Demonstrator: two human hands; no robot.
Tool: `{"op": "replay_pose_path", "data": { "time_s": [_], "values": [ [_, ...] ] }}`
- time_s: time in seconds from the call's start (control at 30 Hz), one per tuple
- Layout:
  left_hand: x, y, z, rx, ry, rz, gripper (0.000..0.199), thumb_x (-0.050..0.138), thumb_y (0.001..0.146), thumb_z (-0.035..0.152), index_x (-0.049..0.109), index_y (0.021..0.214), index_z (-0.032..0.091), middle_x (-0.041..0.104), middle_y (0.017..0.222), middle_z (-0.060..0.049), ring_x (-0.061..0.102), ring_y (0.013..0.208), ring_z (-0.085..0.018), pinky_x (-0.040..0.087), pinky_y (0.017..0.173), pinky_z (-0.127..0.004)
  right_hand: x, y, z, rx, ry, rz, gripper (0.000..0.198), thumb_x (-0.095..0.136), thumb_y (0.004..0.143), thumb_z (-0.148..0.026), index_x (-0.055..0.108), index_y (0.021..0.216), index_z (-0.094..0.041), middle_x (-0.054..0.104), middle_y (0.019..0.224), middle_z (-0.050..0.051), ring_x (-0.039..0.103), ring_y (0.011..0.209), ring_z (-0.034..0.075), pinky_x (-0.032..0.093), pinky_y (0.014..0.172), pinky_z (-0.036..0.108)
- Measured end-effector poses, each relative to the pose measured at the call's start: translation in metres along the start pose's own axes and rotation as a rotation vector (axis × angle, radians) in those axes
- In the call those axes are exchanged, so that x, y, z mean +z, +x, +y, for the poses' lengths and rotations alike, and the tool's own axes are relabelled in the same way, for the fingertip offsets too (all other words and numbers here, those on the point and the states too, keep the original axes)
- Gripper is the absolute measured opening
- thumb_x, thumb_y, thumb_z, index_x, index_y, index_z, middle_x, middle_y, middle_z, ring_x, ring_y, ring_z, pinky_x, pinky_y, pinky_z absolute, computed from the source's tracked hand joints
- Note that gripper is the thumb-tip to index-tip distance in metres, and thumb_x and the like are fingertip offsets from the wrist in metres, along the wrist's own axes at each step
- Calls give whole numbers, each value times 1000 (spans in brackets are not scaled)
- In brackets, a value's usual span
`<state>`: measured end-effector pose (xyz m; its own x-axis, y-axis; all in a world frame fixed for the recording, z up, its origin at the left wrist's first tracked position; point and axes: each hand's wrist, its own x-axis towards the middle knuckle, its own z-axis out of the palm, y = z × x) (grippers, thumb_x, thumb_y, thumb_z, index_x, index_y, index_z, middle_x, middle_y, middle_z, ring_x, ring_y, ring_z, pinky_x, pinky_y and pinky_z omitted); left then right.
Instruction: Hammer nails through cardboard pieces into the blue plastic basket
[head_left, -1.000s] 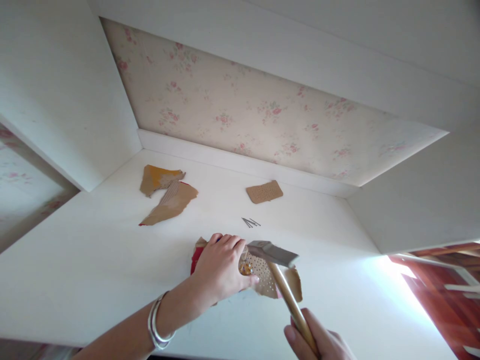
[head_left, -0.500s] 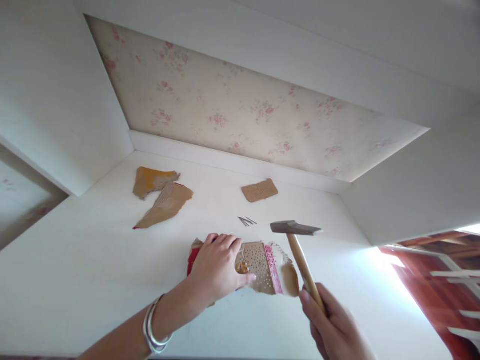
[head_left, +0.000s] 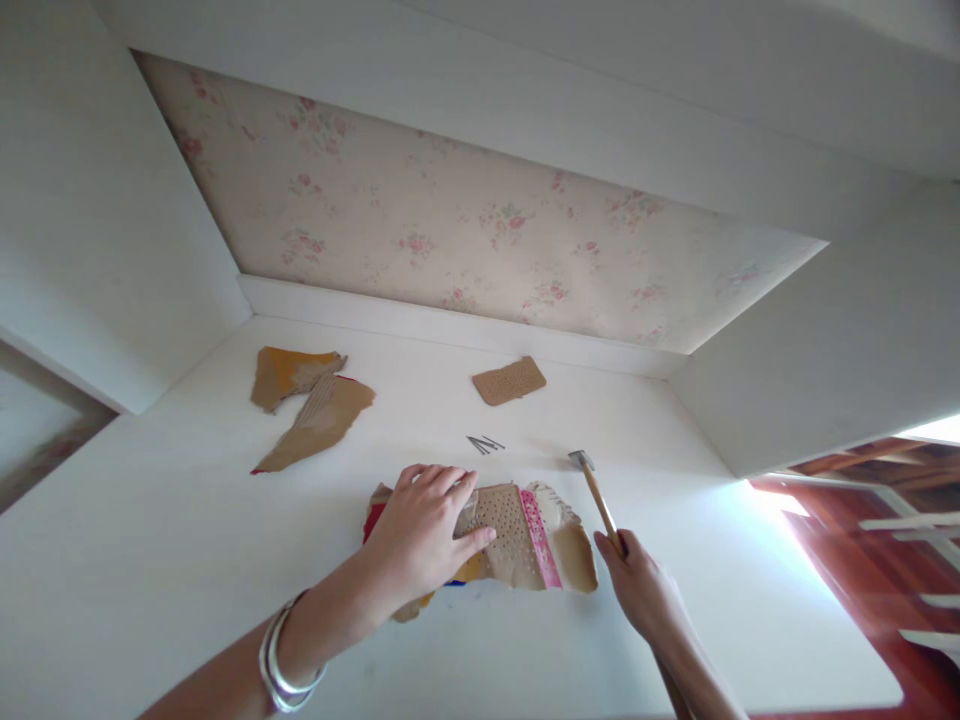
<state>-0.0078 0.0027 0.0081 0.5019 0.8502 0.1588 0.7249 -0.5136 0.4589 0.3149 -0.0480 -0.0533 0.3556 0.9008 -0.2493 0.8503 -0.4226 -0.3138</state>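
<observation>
In the head view my left hand [head_left: 429,530] lies palm down over the left part of a torn cardboard piece [head_left: 502,535], thumb out to the side. The piece is full of small holes and carries a pink strip [head_left: 541,537]; red and yellow patches show around my hand. What is under the palm is hidden. To the right, my right hand [head_left: 636,575] is closed around the wooden handle of a hammer [head_left: 598,495]. Its metal head is at or just above the white tabletop, beyond the cardboard's right end. Several nails [head_left: 484,444] lie just beyond my left fingertips.
A small rectangular cardboard piece [head_left: 509,381] with a dotted surface lies near the back. Torn brown cardboard scraps [head_left: 319,425] are at the back left. White panels border the white tabletop [head_left: 187,540], and floral wallpaper [head_left: 487,215] covers the wall behind.
The hammer has turned and come down, its head now lower and farther from me. My left hand stays on the cardboard, its thumb slightly raised. The view has shifted a little.
</observation>
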Motion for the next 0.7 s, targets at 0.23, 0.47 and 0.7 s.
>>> {"op": "replay_pose_path", "data": {
  "time_s": [0.23, 0.47, 0.7],
  "values": [
    [2, 3, 4, -62, -3, -88, 49, 64, 87, 45, 56, 130, 23, 65, 128, -7, 58, 115, -26, 40, 97, -43, 5, 1, 2, -20, -37, -25, 26, 34, 95, -46, 48, 85, -26, 67, 69, 4, 64, 66, 24, 39, 58, 29],
    [3, 4, 4, -41, 30, -105, 47, 64, 88, 44, 57, 129, 22, 65, 126, -7, 59, 113, -27, 42, 96, -43, 3, -1, -2, -97, -64, -49, 25, 35, 97, -43, 48, 85, -26, 70, 82, 6, 66, 75, 25, 38, 63, 30],
    [-11, 18, -1, 57, 16, -72, 38, 47, 98, 45, 60, 126, 23, 68, 121, -6, 63, 108, -22, 44, 93, -38, 4, 0, -2, -114, -49, -51, 23, 34, 98, -40, 46, 85, -25, 70, 83, 6, 66, 74, 24, 39, 62, 29]
  ]
}}
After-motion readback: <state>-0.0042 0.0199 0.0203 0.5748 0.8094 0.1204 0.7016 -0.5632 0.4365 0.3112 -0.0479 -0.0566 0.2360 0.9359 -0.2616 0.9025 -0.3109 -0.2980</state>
